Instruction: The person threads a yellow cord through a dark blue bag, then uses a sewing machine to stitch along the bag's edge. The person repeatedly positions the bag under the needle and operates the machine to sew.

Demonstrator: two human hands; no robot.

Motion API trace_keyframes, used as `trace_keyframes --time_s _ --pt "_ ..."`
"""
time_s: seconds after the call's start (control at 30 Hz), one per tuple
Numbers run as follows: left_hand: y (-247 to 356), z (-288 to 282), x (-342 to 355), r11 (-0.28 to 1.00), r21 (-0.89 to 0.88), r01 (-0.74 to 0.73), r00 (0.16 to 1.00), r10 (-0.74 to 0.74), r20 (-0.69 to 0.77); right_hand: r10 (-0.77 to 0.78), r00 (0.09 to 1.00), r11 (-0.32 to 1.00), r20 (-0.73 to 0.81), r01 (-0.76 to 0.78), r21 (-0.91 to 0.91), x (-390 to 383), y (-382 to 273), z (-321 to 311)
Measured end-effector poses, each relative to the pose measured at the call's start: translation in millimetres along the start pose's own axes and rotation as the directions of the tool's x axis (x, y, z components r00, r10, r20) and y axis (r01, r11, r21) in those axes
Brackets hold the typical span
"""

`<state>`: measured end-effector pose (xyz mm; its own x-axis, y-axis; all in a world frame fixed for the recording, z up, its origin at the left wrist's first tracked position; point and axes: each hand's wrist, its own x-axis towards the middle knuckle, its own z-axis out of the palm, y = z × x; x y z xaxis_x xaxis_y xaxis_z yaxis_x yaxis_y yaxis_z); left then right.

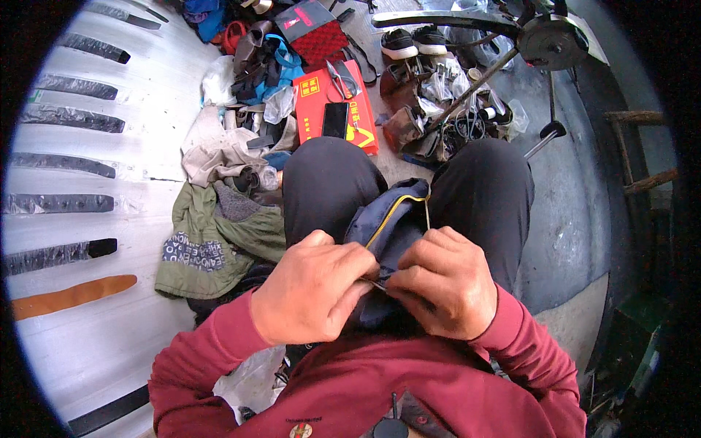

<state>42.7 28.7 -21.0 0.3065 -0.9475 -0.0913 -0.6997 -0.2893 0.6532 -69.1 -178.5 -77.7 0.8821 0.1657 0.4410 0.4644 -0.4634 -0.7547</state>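
The work in hand looks like close handling of one edge of a dark blue cloth piece (409, 230) with a yellow strip (392, 217) along its upper side; it lies in the lap, between the dark-trousered knees (332, 186). The left hand (310, 288) comes in from the lower left, back upward, its thumb and bent index finger pinching the near edge. The right hand (447, 283) faces it from the other side, knuckles up and fingers curled, apparently pinching the same edge, though its fingertips are partly hidden. The two sets of fingertips sit just beside each other, with a thin pale bit of edge showing between them. Both forearms, in maroon sleeves (529, 354), angle inward, with the elbows out. The next move seems to call for a firm pinch on both sides and small finger adjustments along that edge, keeping the cloth from slipping.
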Motion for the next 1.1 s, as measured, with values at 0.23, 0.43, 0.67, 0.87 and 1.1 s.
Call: trace_keyframes --time_s 0.23,0.43,0.67,0.87,1.1 --pt "-0.2 18.1 -9.5 0.989 0.119 -0.092 0.984 0.109 -0.142 0.085 0.993 0.996 0.084 -0.083 -0.024 -6.7 -4.2 5.2" --pt "3.7 20.5 -12.8 0.975 0.196 -0.108 0.978 0.139 -0.157 0.166 0.979 0.981 0.119 -0.176 0.084 -10.3 -1.3 7.0" --pt "1.6 18.1 -12.9 0.991 0.127 -0.042 0.981 0.065 -0.184 0.131 0.990 0.974 0.052 -0.138 0.181 -12.0 7.3 15.2" --pt "0.4 21.5 -18.4 0.959 0.233 -0.159 0.962 0.203 -0.180 0.271 0.926 0.832 0.263 -0.363 0.420 -14.0 9.0 -10.6" --pt "-2.1 29.4 -22.2 0.930 0.299 -0.215 0.945 0.275 -0.177 0.268 0.924 0.815 0.274 -0.369 0.448 -17.7 11.8 -17.3"
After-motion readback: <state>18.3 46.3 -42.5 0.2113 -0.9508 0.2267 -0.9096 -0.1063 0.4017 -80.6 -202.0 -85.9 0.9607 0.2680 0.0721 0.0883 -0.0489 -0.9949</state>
